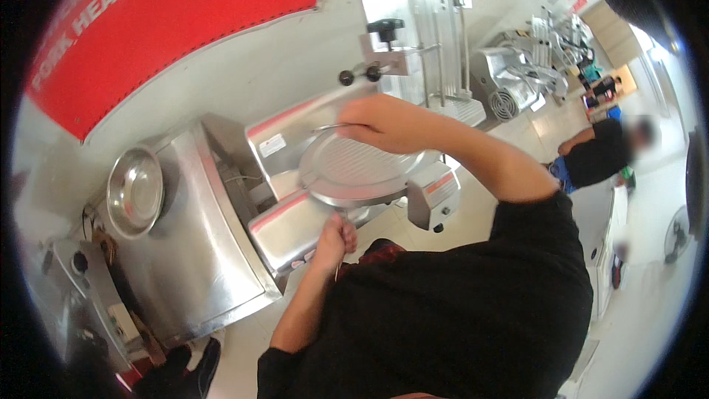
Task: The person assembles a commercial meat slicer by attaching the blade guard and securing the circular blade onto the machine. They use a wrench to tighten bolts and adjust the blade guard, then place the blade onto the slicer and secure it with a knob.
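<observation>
In front of me stands a silver meat slicer [284,233] with a round, ribbed metal plate [369,168] at its middle. My right hand [384,124] reaches over the plate's far side. Its fingers are closed round a thin metal rod [327,128] whose tip sticks out to the left; the rod's kind does not show. My left hand [337,238] is closed just below the plate's near rim, close to the slicer's front body. What its fingers hold, if anything, is hidden. Both hands are slightly blurred.
To the left a steel table [196,251] carries a round metal bowl [135,191]. The slicer's carriage, with a dark knob [385,26], rises at the back. Another slicer [509,77] stands farther right, with a person [594,151] in black nearby. A red sign [185,29] hangs behind.
</observation>
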### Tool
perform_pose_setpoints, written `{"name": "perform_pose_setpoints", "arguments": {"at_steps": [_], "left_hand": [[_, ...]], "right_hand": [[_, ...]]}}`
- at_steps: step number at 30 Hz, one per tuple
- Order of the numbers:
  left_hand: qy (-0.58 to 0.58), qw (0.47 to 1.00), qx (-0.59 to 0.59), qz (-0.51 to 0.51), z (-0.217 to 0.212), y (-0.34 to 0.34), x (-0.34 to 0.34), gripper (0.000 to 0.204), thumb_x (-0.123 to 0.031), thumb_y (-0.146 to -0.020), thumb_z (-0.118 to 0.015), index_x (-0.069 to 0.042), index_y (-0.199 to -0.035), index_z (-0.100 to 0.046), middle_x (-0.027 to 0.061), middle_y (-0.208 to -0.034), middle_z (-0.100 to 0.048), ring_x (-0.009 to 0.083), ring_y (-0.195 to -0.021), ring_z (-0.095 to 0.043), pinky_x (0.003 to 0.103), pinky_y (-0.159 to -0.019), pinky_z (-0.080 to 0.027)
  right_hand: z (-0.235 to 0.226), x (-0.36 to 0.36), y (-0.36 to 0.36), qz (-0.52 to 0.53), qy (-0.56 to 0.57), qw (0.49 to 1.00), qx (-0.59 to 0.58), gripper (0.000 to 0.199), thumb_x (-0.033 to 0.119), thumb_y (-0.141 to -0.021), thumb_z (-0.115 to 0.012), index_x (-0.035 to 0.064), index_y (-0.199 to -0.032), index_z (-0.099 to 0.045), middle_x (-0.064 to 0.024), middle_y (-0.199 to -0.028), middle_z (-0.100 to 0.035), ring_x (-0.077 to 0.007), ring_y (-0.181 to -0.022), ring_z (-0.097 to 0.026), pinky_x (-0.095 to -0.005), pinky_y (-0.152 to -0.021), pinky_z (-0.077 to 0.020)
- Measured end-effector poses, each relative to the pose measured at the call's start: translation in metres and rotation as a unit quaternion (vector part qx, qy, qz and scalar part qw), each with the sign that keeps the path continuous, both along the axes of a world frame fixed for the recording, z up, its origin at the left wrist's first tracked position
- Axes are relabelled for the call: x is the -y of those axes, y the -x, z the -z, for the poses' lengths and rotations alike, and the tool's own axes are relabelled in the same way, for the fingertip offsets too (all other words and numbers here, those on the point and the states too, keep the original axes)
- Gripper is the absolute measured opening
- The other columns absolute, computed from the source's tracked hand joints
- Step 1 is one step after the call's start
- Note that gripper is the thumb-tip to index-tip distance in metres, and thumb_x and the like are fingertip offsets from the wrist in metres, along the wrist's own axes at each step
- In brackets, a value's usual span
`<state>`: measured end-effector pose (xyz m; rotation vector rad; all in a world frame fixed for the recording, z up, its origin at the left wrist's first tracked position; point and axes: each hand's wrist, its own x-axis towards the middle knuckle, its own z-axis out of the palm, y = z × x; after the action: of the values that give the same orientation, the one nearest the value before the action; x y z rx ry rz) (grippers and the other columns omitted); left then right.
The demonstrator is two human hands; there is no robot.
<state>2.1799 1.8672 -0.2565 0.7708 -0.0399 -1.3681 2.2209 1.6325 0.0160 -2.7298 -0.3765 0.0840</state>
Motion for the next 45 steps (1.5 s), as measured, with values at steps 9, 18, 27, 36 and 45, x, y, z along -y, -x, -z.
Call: {"name": "perform_pose_setpoints", "arguments": {"at_steps": [9, 18, 27, 36, 45], "left_hand": [[0.081, 0.825, 0.542, 0.140, -0.007, 0.110, 0.098, 0.032, -0.028, -0.107, -0.046, -0.001, -0.102, -0.062, 0.0155, -0.102, -0.068, 0.0306, -0.097, -0.065, 0.040, -0.088, -0.049], [-0.005, 0.974, 0.128, -0.187, 0.012, 0.186, 0.262, 0.020, -0.020, -0.110, -0.039, -0.004, -0.115, -0.051, 0.0207, -0.124, -0.063, 0.0313, -0.114, -0.065, 0.042, -0.101, -0.052], [-0.045, 0.921, 0.108, -0.370, 0.037, 0.106, 0.340, 0.021, -0.018, -0.104, -0.055, -0.006, -0.121, -0.057, 0.0120, -0.118, -0.067, 0.0284, -0.114, -0.065, 0.039, -0.092, -0.053], [0.004, 0.796, 0.271, -0.541, 0.101, 0.002, 0.342, 0.029, -0.012, -0.104, -0.050, -0.006, -0.132, -0.054, 0.0124, -0.128, -0.061, 0.0262, -0.117, -0.060, 0.041, -0.092, -0.056], [-0.056, 0.850, 0.241, -0.464, 0.101, -0.030, 0.347, 0.029, -0.021, -0.110, -0.036, -0.002, -0.116, -0.058, 0.0126, -0.115, -0.065, 0.0268, -0.105, -0.064, 0.039, -0.090, -0.056]], "right_hand": [[0.101, 0.079, 0.332, 0.544, -0.470, 0.688, 0.098, 0.018, 0.019, -0.095, -0.068, 0.0029, -0.102, -0.068, 0.0008, -0.077, -0.058, -0.0048, -0.058, -0.051, -0.0228, -0.049, -0.0381], [0.273, 0.124, 0.368, 0.422, -0.418, 0.798, -0.099, 0.022, 0.025, -0.097, -0.067, 0.0035, -0.098, -0.070, -0.0072, -0.079, -0.067, -0.0159, -0.072, -0.061, -0.0341, -0.069, -0.0497], [0.311, 0.245, 0.234, 0.257, -0.231, 0.930, 0.121, 0.015, 0.017, -0.091, -0.063, 0.0089, -0.100, -0.071, -0.0172, -0.089, -0.069, -0.0393, -0.082, -0.067, -0.0496, -0.069, -0.0529], [0.370, 0.235, 0.102, 0.214, -0.078, 0.967, 0.118, 0.020, 0.024, -0.092, -0.056, 0.0188, -0.101, -0.073, -0.0135, -0.093, -0.074, -0.0344, -0.087, -0.073, -0.0449, -0.077, -0.0595], [0.375, 0.239, 0.089, 0.205, -0.125, 0.940, 0.242, 0.031, 0.023, -0.087, -0.064, 0.0225, -0.119, -0.068, -0.0048, -0.114, -0.071, -0.0292, -0.090, -0.073, -0.0421, -0.072, -0.0606]]}}
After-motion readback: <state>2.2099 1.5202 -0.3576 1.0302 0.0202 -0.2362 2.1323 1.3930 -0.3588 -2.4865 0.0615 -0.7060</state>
